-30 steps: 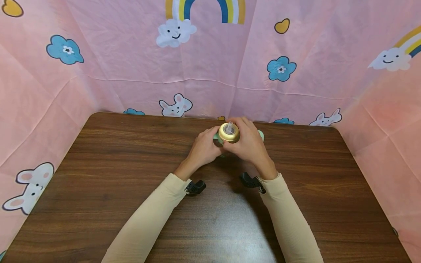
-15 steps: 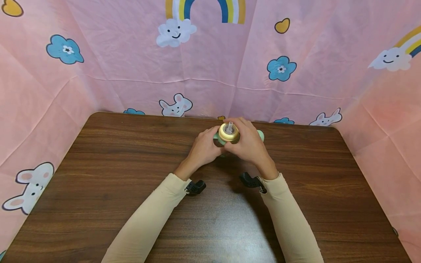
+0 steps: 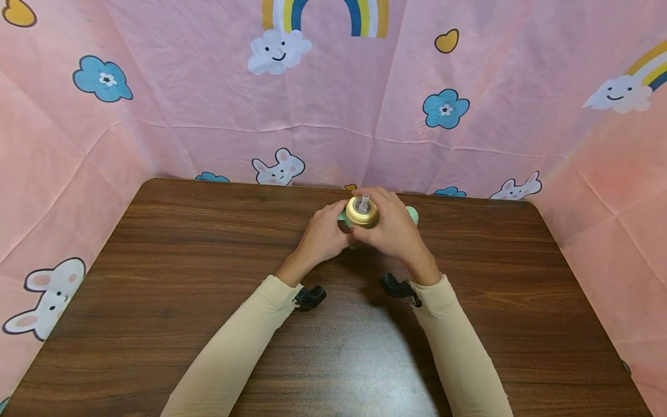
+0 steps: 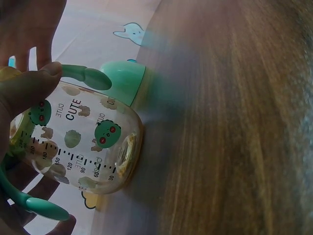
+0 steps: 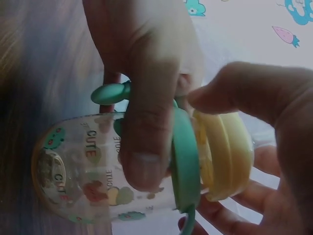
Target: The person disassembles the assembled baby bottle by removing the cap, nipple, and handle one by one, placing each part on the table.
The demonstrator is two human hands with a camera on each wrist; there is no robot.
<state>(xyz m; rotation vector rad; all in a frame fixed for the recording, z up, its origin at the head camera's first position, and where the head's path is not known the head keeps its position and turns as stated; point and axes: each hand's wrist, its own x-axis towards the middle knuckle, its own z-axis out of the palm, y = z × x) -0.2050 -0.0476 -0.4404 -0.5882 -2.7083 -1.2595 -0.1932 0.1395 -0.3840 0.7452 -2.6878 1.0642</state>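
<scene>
A clear baby bottle, printed with green figures and a measuring scale, is upright with its base close over the table. My left hand grips its body, thumb across the side below the green handle ring. Fingers and thumb of my right hand curl round the yellow collar at the top. From the collar's middle rises a clear spout. In the right wrist view, part of the threaded neck shows between the collar and the green ring.
A green domed cap sits on the brown wooden table behind the bottle, partly hidden by my right hand in the head view. Close behind the table's far edge hangs a pink printed cloth, with more cloth along both sides.
The yellow collar and my right thumb have shifted very slightly left. My left hand and both forearms look the same.
</scene>
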